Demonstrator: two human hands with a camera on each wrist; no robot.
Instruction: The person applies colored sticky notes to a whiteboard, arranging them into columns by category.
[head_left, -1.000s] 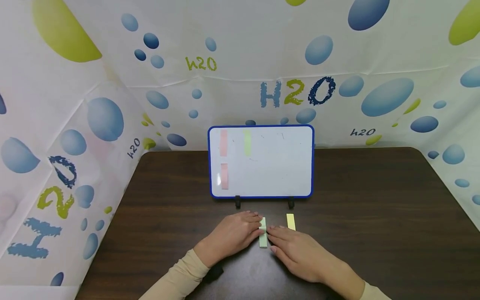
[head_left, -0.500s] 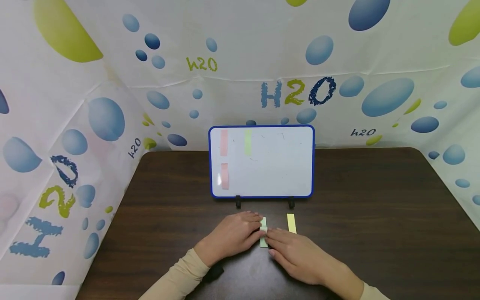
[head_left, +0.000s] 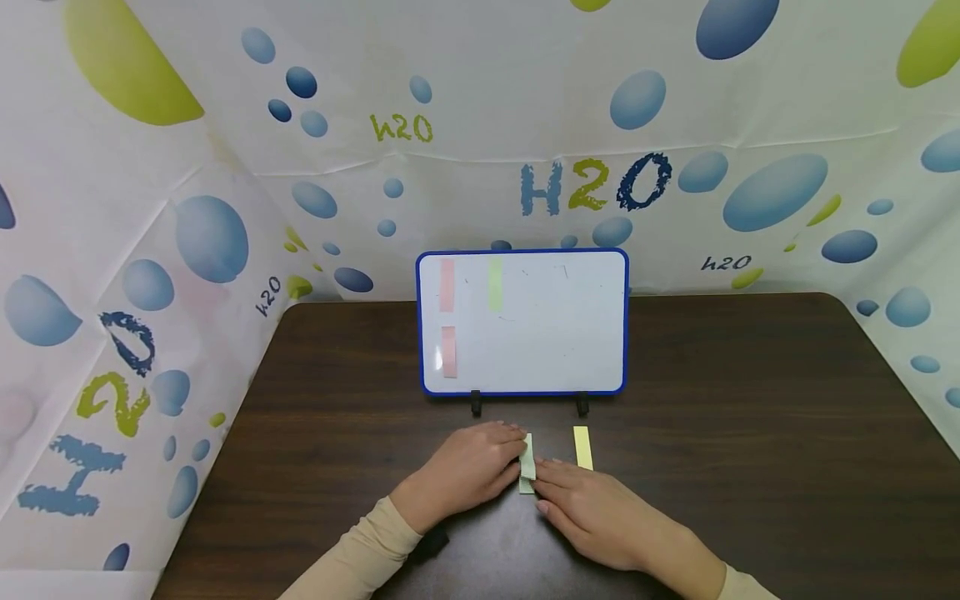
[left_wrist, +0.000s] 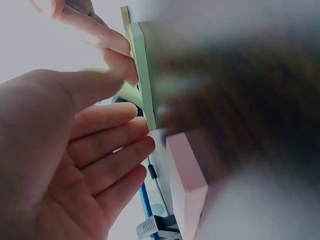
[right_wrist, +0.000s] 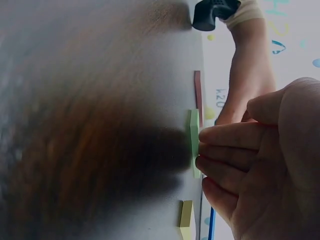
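Observation:
A pale green pad of sticky notes (head_left: 527, 487) lies on the table between both hands. Its top sheet (head_left: 528, 460) is lifted and bends toward the near end. From the left, my left hand (head_left: 467, 468) pinches that sheet between thumb and forefinger; the green sheet (left_wrist: 131, 93) shows between them in the left wrist view. My right hand (head_left: 600, 514) lies to the right, its straight fingertips at the side of the green pad (right_wrist: 194, 142). A pink pad (left_wrist: 187, 180) sits beneath my left hand, hidden in the head view.
A yellow pad (head_left: 582, 447) lies just beyond my right hand. Behind stands a blue-framed whiteboard (head_left: 555, 333) on black feet, bearing two pink strips (head_left: 447, 285) and one green strip (head_left: 495, 285). A printed curtain (head_left: 480, 200) hangs behind the dark wooden table (head_left: 750, 400).
The free edge of the lifted green sheet has come down toward the pad's near end. My right fingertips have moved slightly left and nearer to me, up to the pad. My left hand stays nearly still.

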